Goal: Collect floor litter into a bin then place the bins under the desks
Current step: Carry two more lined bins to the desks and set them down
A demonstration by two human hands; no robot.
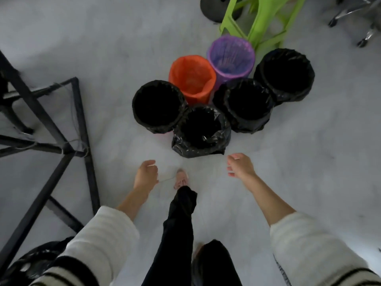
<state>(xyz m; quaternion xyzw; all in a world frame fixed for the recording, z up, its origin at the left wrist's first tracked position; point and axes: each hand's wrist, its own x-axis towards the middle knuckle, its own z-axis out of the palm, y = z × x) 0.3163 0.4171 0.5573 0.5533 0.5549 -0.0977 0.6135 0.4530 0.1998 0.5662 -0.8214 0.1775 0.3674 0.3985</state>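
Bins (201,131) stand bunched together on the grey floor (82,48), just past the person's foot. Four wear black bags, one orange (192,77), one purple (231,56). They look light and stiff; the rim seems best to grab. Left hand (145,174) and right hand (240,165) hang loose, holding nothing.

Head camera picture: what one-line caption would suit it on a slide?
A person's left hand and right hand reach down, holding nothing, toward six clustered lined bins, nearest a black-lined bin.
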